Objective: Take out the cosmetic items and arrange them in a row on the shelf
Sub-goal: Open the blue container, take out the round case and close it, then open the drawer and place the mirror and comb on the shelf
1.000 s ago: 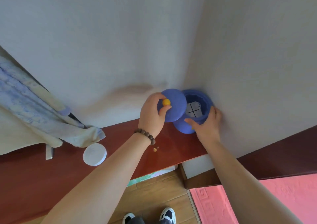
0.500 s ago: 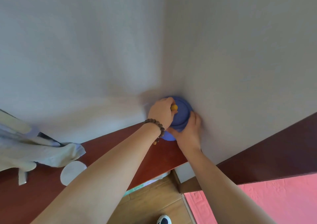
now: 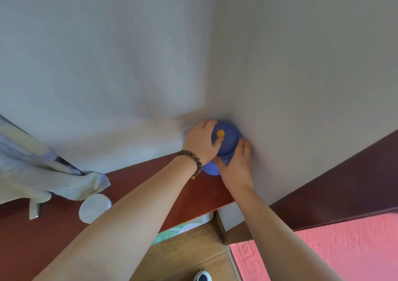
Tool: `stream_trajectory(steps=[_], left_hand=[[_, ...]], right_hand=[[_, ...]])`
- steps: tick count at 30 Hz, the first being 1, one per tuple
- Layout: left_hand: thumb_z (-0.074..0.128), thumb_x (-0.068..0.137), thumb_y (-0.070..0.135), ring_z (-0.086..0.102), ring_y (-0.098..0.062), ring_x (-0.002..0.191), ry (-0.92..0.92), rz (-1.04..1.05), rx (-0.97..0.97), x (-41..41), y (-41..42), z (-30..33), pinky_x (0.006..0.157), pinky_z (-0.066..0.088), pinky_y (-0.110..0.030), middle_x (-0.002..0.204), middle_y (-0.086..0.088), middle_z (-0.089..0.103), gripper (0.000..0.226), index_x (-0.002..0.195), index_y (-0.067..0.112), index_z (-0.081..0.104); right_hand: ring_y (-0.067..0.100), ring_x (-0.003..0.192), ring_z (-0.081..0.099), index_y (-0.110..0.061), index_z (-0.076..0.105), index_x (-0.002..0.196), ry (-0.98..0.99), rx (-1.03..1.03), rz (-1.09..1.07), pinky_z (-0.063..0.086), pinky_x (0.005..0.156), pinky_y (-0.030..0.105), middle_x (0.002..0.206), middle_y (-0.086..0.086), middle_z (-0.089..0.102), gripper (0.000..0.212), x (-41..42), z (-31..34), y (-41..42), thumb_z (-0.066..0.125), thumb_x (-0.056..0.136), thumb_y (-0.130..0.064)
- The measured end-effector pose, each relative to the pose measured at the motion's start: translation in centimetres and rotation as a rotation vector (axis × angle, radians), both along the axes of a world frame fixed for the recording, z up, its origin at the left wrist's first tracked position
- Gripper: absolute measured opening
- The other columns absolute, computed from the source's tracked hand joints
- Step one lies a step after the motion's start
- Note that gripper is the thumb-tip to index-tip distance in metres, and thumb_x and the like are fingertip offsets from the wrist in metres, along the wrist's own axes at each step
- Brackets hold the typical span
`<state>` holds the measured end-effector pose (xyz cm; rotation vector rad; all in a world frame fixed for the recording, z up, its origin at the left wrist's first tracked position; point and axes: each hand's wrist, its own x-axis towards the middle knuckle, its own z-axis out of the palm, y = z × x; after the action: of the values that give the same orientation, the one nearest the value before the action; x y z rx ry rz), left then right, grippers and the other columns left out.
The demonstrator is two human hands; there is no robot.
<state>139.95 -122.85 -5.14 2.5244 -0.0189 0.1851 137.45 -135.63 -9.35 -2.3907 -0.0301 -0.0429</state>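
Observation:
A round blue container (image 3: 210, 168) stands in the wall corner at the right end of the dark red shelf (image 3: 150, 173). Its blue lid (image 3: 229, 138), with a small yellow knob (image 3: 220, 133), lies flat on top of it. My left hand (image 3: 201, 143) rests on the lid's left side, thumb tip touching the knob. My right hand (image 3: 235, 164) wraps the container's right side. The inside of the container is hidden.
A white round disc (image 3: 94, 207) lies on the shelf further left. A pale cloth (image 3: 43, 177) hangs over the shelf's left part. White walls meet right behind the container. Below are a wooden floor (image 3: 189, 252) and a pink mat (image 3: 323, 248).
A second ago the lid was tilted up beside the open container in my left hand. It has come down and now covers the container. My right hand stayed on the container's side.

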Motion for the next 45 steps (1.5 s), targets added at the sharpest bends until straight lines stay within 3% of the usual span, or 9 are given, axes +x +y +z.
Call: stream_trajectory(steps=[4, 7, 11, 16, 22, 26, 36, 45], left_hand=[[0.054, 0.090, 0.035, 0.046, -0.030, 0.126, -0.091, 0.137, 0.102, -4.0, 2.9, 0.2, 0.105, 0.038, -0.043, 0.134, -0.011, 0.053, 0.049, 0.132, 0.011, 0.050], [0.050, 0.092, 0.039, 0.034, -0.030, 0.138, -0.037, 0.281, 0.168, -8.4, 5.6, -0.9, 0.113, 0.028, -0.046, 0.144, -0.011, 0.045, 0.053, 0.138, 0.014, 0.044], [0.044, 0.094, 0.045, 0.031, -0.026, 0.140, 0.069, 0.467, 0.212, -15.4, 9.3, -2.5, 0.114, 0.025, -0.044, 0.147, -0.008, 0.042, 0.055, 0.141, 0.018, 0.041], [0.036, 0.090, 0.050, 0.050, -0.029, 0.124, 0.130, 0.673, 0.246, -24.6, 14.7, -4.1, 0.101, 0.043, -0.044, 0.132, -0.010, 0.056, 0.058, 0.132, 0.012, 0.050], [0.046, 0.093, 0.045, 0.035, -0.027, 0.137, 0.186, 0.982, 0.189, -36.4, 19.9, -5.2, 0.110, 0.031, -0.044, 0.144, -0.009, 0.046, 0.057, 0.141, 0.014, 0.041], [0.041, 0.094, 0.048, 0.024, -0.022, 0.142, 0.225, 1.126, 0.117, -45.2, 22.8, -5.8, 0.115, 0.024, -0.042, 0.151, -0.004, 0.036, 0.060, 0.146, 0.019, 0.032], [0.038, 0.091, 0.051, 0.029, -0.024, 0.140, 0.253, 1.230, 0.139, -66.9, 31.1, -5.0, 0.112, 0.025, -0.042, 0.148, -0.006, 0.040, 0.063, 0.144, 0.018, 0.035], [0.038, 0.094, 0.050, 0.017, -0.020, 0.144, 0.252, 1.236, 0.118, -76.5, 38.8, -4.4, 0.115, 0.019, -0.040, 0.154, -0.004, 0.029, 0.061, 0.147, 0.022, 0.027]], right_hand=[[0.023, 0.145, 0.017, -0.006, 0.024, 0.148, -0.201, -0.069, 0.122, 0.024, 0.116, 0.041, 0.156, 0.010, 0.022, 0.069, -2.0, 1.8, 1.3, 0.048, 0.094, -0.043], [0.018, 0.146, 0.010, -0.011, 0.028, 0.147, -0.160, -0.013, 0.291, 0.018, 0.118, 0.037, 0.156, 0.004, 0.022, 0.059, -4.4, 1.9, 4.0, 0.045, 0.097, -0.038], [0.019, 0.146, 0.010, -0.010, 0.031, 0.145, -0.081, -0.062, 0.470, 0.013, 0.119, 0.034, 0.155, 0.006, 0.025, 0.056, -7.8, 0.4, 8.0, 0.043, 0.098, -0.037], [0.019, 0.146, 0.009, -0.010, 0.032, 0.145, -0.025, -0.116, 0.673, 0.011, 0.120, 0.033, 0.154, 0.006, 0.027, 0.055, -12.7, -0.7, 13.6, 0.040, 0.098, -0.040], [0.021, 0.146, 0.010, -0.011, 0.035, 0.143, -0.006, -0.144, 0.882, 0.012, 0.119, 0.035, 0.154, 0.007, 0.028, 0.053, -20.3, -0.9, 20.7, 0.041, 0.098, -0.039], [0.020, 0.146, 0.012, -0.012, 0.036, 0.143, -0.052, -0.182, 0.983, 0.012, 0.117, 0.033, 0.153, 0.006, 0.030, 0.055, -27.3, -1.1, 25.5, 0.042, 0.097, -0.041], [0.021, 0.146, 0.009, -0.011, 0.037, 0.142, -0.082, -0.199, 1.121, 0.016, 0.119, 0.040, 0.153, 0.006, 0.029, 0.053, -47.5, -0.8, 36.5, 0.041, 0.098, -0.039], [0.024, 0.147, 0.009, -0.010, 0.044, 0.138, -0.132, -0.230, 1.149, 0.015, 0.119, 0.042, 0.154, 0.008, 0.029, 0.049, -56.3, -0.5, 44.9, 0.044, 0.097, -0.038]])
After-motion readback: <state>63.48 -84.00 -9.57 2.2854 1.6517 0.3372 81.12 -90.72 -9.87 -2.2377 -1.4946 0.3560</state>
